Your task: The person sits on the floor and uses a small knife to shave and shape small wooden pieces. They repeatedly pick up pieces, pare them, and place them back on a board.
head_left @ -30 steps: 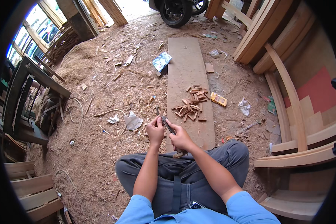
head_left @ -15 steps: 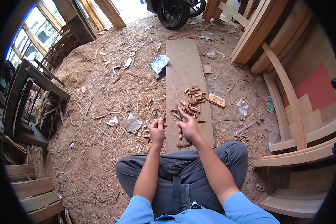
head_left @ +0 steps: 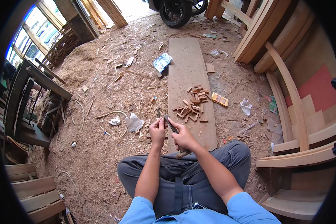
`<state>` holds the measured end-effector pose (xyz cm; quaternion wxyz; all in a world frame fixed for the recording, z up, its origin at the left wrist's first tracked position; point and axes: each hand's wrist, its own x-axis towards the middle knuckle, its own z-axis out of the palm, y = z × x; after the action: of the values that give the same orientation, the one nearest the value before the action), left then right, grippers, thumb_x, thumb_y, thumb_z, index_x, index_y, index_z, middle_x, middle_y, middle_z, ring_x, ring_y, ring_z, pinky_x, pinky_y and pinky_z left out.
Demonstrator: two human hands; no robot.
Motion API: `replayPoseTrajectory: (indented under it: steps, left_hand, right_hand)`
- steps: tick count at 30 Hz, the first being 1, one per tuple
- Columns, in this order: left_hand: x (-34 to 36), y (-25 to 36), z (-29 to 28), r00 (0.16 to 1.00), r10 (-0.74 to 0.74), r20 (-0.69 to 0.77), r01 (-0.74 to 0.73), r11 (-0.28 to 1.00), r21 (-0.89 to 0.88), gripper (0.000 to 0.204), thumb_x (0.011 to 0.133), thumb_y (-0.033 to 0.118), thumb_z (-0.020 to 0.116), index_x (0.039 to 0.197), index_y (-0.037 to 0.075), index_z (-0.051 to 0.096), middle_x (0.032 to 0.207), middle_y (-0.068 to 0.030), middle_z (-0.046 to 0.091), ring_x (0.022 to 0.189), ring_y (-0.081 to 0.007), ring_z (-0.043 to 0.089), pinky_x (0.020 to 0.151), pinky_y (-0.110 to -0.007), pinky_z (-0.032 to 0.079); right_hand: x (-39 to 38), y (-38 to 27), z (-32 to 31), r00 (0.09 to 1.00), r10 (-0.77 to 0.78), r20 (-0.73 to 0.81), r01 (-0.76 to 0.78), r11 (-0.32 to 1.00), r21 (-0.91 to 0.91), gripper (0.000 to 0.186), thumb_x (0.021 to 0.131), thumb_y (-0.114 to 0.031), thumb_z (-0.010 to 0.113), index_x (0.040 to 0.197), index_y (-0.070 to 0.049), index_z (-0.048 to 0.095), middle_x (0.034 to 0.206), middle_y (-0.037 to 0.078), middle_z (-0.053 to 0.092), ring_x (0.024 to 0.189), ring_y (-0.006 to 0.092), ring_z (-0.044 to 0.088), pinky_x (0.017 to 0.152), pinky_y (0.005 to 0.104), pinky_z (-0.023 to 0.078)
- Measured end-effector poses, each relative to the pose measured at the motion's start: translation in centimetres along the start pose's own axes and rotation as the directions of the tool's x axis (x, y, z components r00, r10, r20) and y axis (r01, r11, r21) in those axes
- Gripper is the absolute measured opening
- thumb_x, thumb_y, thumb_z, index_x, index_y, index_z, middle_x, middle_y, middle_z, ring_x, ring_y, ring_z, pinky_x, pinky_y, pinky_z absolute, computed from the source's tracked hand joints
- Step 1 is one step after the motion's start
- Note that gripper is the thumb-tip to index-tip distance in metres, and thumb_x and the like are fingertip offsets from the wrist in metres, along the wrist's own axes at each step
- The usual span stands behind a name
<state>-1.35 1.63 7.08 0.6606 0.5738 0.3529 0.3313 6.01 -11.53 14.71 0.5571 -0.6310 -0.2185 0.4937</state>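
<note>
I sit cross-legged with my left hand [head_left: 157, 130] pinched on a small wooden piece [head_left: 163, 120]. Closed around a dark, narrow-bladed tool [head_left: 170, 123] with a rough brown handle is my right hand [head_left: 182, 139]; the blade lies at the piece between my left fingertips, though their exact contact is too small to make out. Just ahead, a loose pile of small reddish-brown wooden pieces [head_left: 193, 105] rests on a long flat board [head_left: 184, 59]. A yellow packet [head_left: 220, 99] is beside that board on the right.
Wood shavings, a white cloth [head_left: 134, 122] and a blue printed packet [head_left: 162, 62] are on the floor. Timber frames [head_left: 302, 127] lean at the right. A dark frame [head_left: 37, 82] and stacked slats [head_left: 30, 190] stand left. A motorbike wheel [head_left: 173, 15] is at the back.
Half a second ago my right hand with the tool was farther right and raised, apart from my left hand. It has moved back down and left, bringing the blade to the held piece.
</note>
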Motion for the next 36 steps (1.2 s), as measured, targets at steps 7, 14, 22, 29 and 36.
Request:
replayPoseTrajectory:
  steps: [7,14,22,29,36]
  left_hand:
    - [-1.1,0.4,0.5,0.984,0.042,0.173,-0.067,0.988,0.142,0.02,0.098,0.01,0.06,0.104,-0.005,0.072,0.072,0.0,0.064,0.062,-0.0048,0.054,0.057,-0.022,0.043]
    - [-1.7,1.4,0.6,0.967,-0.15,0.204,0.178,0.976,-0.128,0.023,0.101,0.019,0.057,0.101,0.0,0.069,0.072,0.0015,0.06,0.063,-0.0065,0.053,0.06,-0.021,0.045]
    - [-0.5,1.7,-0.9,0.966,-0.211,0.148,0.256,0.855,-0.452,0.02,0.102,0.019,0.055,0.099,0.004,0.067,0.076,0.002,0.061,0.065,-0.0051,0.055,0.062,-0.02,0.047]
    - [0.1,1.4,-0.7,0.98,-0.17,0.102,0.196,0.91,-0.365,0.023,0.101,0.018,0.057,0.085,0.005,0.066,0.071,0.0031,0.058,0.061,-0.0044,0.049,0.057,-0.021,0.04]
    - [-1.6,0.9,0.4,0.97,-0.034,0.241,0.045,0.998,-0.042,0.023,0.1,0.015,0.059,0.1,-0.003,0.073,0.07,0.0018,0.061,0.06,-0.003,0.047,0.054,-0.022,0.037]
  right_hand:
    - [2.8,1.1,-2.6,0.93,-0.076,-0.36,0.104,0.993,0.06,0.071,0.089,0.005,0.044,0.155,-0.017,0.03,0.059,0.003,0.053,0.04,0.0121,0.05,0.037,0.0308,0.049]
    - [2.6,0.3,-4.4,0.95,-0.045,-0.31,0.141,0.945,0.294,0.074,0.089,0.006,0.05,0.155,-0.017,0.028,0.059,0.001,0.05,0.041,0.0116,0.047,0.037,0.0297,0.049]
    - [0.1,-0.7,0.1,0.998,-0.05,0.044,0.047,0.997,0.068,0.073,0.089,0.002,0.053,0.154,-0.022,0.033,0.059,0.001,0.051,0.04,0.01,0.048,0.037,0.0288,0.047]
    - [0.0,-0.4,-0.2,0.995,-0.051,0.089,0.051,0.999,0.004,0.074,0.087,0.003,0.049,0.155,-0.021,0.032,0.058,0.001,0.051,0.04,0.0103,0.048,0.037,0.0292,0.046]
    - [2.5,-0.3,-2.6,0.923,-0.034,-0.383,0.122,0.971,0.206,0.073,0.088,0.006,0.046,0.155,-0.013,0.028,0.063,0.005,0.057,0.042,0.012,0.05,0.038,0.0297,0.049]
